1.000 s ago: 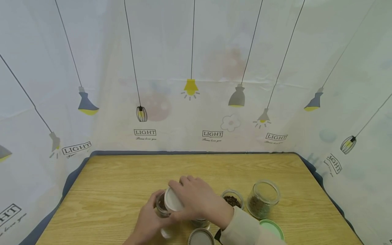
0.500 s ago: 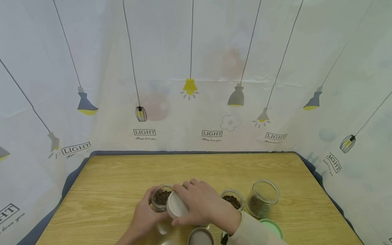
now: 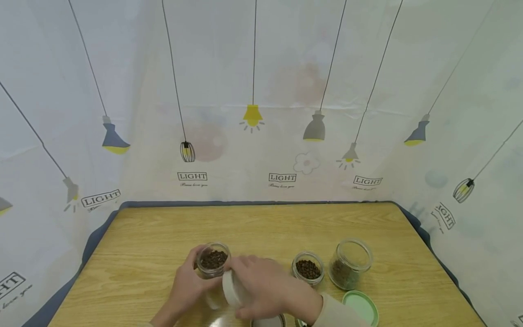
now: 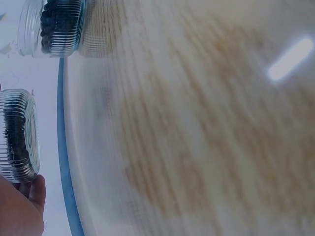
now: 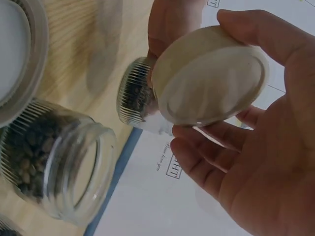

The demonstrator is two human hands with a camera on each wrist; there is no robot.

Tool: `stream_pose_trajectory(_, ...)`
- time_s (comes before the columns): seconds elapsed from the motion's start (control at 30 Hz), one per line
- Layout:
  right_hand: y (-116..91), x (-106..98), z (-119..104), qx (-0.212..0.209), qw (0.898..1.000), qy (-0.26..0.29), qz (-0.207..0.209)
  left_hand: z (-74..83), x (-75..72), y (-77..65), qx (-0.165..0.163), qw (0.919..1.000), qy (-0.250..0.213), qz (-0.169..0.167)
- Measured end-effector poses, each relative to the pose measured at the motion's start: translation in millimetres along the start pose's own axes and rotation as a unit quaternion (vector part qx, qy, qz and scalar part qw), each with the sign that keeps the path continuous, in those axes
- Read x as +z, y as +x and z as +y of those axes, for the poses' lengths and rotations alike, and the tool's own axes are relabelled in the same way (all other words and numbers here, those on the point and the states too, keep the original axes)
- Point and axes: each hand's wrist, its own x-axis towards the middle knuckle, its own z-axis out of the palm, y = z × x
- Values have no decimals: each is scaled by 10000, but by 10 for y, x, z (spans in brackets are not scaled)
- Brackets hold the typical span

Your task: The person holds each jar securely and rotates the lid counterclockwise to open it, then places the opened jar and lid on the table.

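My left hand (image 3: 185, 279) grips a ribbed glass jar (image 3: 213, 260) by its side, its mouth uncovered, dark brown beans inside. In the left wrist view, the jar (image 4: 18, 135) shows at the left edge, with fingers (image 4: 37, 189) wrapped at its base. Just to the right, my right hand (image 3: 269, 286) holds a round white lid (image 3: 232, 290), tilted on edge beside the jar. The right wrist view shows the thumb (image 5: 246, 22) on one side of the lid (image 5: 211, 83) and the other fingers around the opposite side.
A second uncapped jar of dark beans (image 3: 308, 269) stands right of the hands. Beside it is a taller glass jar (image 3: 347, 268) with dried contents. A pale green lid (image 3: 361, 306) lies in front of them, and another lid (image 3: 268, 322) sits at the bottom edge.
The right hand has drawn the white lid away from the jar's mouth, down and to the right. The left hand's jar has shifted slightly, and the beans inside now show fully.
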Motion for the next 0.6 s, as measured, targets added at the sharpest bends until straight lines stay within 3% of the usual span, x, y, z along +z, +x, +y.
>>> stream_pose_trajectory(0.17,-5,99,-24,-236,9987,386,-231,6,-15,6,-48,9999,-78,-51)
stream_pose_trajectory(0.37,-2,288,-34,-588,9966,466,-326,-13,-30,18,-163,9997,-162,-117)
stream_pose_trajectory(0.6,43,562,-54,-1014,9944,-295,79,-37,-35,32,-251,9991,-257,-211)
